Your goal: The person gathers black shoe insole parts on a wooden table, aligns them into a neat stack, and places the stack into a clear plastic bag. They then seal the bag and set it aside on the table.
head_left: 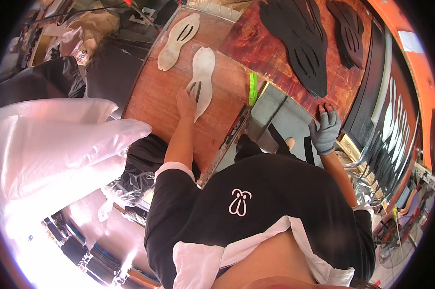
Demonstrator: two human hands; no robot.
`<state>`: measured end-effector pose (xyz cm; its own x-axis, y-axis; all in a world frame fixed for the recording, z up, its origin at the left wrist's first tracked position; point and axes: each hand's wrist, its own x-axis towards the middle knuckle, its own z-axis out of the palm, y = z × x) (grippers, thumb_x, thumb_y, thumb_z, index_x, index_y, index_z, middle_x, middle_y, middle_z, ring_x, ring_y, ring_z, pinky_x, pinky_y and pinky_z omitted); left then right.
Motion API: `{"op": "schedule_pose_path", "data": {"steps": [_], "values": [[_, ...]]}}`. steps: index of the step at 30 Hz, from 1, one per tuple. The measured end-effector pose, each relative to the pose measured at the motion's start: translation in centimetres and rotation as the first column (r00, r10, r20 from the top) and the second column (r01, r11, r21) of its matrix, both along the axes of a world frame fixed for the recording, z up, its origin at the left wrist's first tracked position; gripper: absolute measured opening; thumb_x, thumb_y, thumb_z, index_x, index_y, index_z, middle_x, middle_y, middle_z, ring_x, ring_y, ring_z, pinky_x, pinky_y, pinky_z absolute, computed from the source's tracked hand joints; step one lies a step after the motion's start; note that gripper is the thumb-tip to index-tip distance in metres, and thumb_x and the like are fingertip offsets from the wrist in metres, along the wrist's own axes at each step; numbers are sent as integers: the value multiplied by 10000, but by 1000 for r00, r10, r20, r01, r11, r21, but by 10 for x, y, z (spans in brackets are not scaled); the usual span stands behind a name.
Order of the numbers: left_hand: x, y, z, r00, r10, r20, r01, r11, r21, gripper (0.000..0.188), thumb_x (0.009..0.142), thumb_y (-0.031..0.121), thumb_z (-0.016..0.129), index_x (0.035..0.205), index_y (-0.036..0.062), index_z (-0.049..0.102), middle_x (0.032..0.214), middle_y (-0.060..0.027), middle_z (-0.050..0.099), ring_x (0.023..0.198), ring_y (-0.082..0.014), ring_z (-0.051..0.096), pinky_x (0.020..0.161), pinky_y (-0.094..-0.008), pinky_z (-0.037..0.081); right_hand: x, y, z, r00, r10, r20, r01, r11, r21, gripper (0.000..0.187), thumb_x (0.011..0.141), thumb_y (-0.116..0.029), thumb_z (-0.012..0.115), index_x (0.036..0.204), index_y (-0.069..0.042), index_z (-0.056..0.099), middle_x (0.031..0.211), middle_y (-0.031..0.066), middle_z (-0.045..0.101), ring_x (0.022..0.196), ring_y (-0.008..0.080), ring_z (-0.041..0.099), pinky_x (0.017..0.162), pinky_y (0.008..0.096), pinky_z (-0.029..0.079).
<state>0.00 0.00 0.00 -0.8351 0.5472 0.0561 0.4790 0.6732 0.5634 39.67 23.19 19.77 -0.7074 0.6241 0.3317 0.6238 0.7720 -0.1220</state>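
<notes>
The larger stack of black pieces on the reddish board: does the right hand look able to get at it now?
Probably yes. The gloved right hand is at the near edge of the reddish board, fingertips close to the tip of the larger stack of black pieces, with nothing visible between them.

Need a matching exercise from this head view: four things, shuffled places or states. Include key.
Column 1
1. Left hand
2. Right hand
3. Lime-green strip
4. Large black slotted pile

Column 2
A. On the glossy red board
B. In a grey glove
C. At the right edge of the brown board
D. Bare, touching a pale slotted piece

Pairs: 1-D, 2-B, 3-C, 4-A
</notes>
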Motion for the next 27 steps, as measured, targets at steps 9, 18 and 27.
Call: {"op": "schedule_pose_path", "data": {"steps": [9, 18, 27], "values": [[-4, -8, 54, 866, 367, 341, -453, 863, 221, 181, 915, 177, 553, 988, 14, 524, 848, -162, 613, 766, -278, 608, 698, -376, 477, 0, 3, 1, 1000, 9, -8, -9, 1000, 24, 612, 614, -101, 697, 1206, -69, 545, 1207, 152, 527, 1136, 363, 489, 929, 441, 392], [39, 123, -9, 927, -52, 372, -90, 930, 355, 349, 844, 187, 632, 1139, 41, 517, 976, -132, 575, 810, -243, 553, 731, -406, 464, 0, 1, 0, 1000, 27, -4, -27, 999, 41, 606, 623, -111, 700, 1204, -57, 541, 1199, 162, 528, 1130, 369, 489, 929, 452, 394], [50, 71, 52, 996, 87, -13, -84, 897, -434, 856, 713, 465, 691, 1425, 158, 329, 1457, -220, 253, 1315, -448, 259, 1053, -605, 198, 0, -1, 1, 1000, 8, 27, -9, 999, 54, 612, 625, -122, 696, 1210, -61, 525, 1232, 153, 506, 1141, 365, 479, 940, 461, 390]]}}
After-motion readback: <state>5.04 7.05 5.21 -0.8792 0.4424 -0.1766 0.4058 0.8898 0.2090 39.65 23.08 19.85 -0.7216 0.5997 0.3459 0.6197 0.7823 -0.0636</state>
